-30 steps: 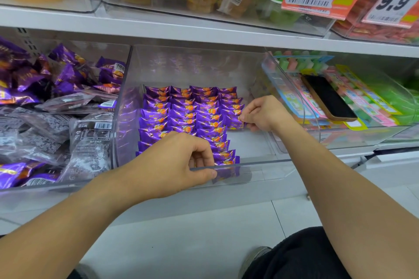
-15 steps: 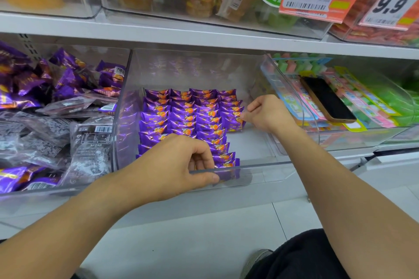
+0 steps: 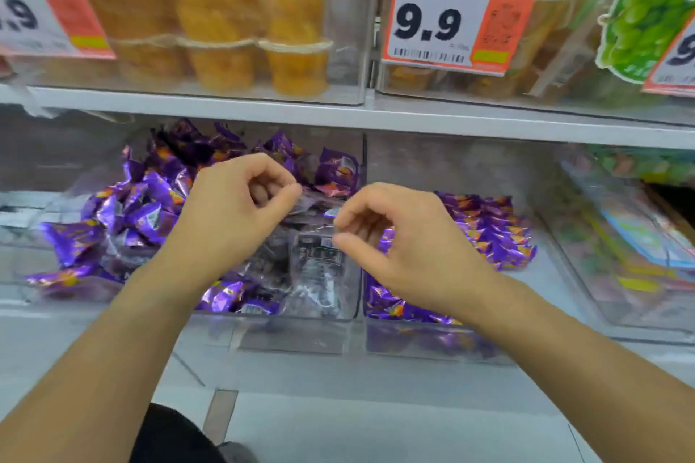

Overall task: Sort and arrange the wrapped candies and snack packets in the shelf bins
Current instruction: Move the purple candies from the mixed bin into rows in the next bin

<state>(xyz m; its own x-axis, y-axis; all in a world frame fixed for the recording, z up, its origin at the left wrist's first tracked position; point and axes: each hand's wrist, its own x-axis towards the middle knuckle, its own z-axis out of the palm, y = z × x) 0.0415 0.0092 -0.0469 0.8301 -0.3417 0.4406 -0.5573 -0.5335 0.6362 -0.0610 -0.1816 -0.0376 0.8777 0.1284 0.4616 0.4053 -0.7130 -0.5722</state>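
Shop shelving w/ clear plastic bins is seen from the head view; the frame is motion-blurred. On the upper shelf, orange jelly cups (image 3: 293,64) and a 9.9 price tag (image 3: 438,17) are shown. On the lower shelf, the left bin (image 3: 293,312) is filled w/ loose purple wrapped candies (image 3: 143,214) in a jumble, plus clear snack packets (image 3: 316,256) near its right wall. In the middle bin (image 3: 432,346), purple candies in neat rows (image 3: 492,233) are laid.

Left hand (image 3: 233,214) is held over the left bin, fingers curled, thumb & forefinger nearly pinched; nothing is clearly held. Right hand (image 3: 398,237) is hovered by the divider between the bins, fingers loosely curled, grip apparently empty.

Step judged: reaching into the jumble for more stock. Next move prob. calls for pinching a few purple candies clear of the packets, then carrying them over the divider to the rows.
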